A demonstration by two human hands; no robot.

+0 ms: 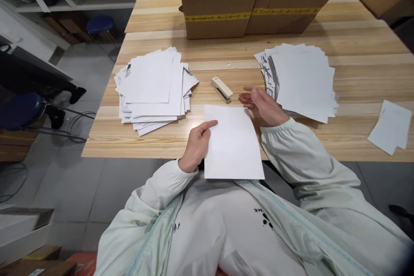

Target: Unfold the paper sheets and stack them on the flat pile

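My left hand (198, 143) grips the left edge of a white sheet of paper (234, 146), thumb on top. The sheet reaches over the table's front edge; whether it is one sheet or several I cannot tell. My right hand (263, 104) is raised just past the sheet's upper right corner, fingers extended and holding nothing. Beyond the sheet lies a cream stapler (221, 89), a little left of my right fingertips. A messy paper stack (152, 86) stands to the left. Another paper stack (304, 82) is on the right, just beyond my right wrist.
Cardboard boxes (220, 13) with yellow tape stand at the back of the wooden table (129, 144). Small paper slips (391, 125) lie at the far right. On the left floor are blue stools (21, 110), a cable and another person's leg (35, 69).
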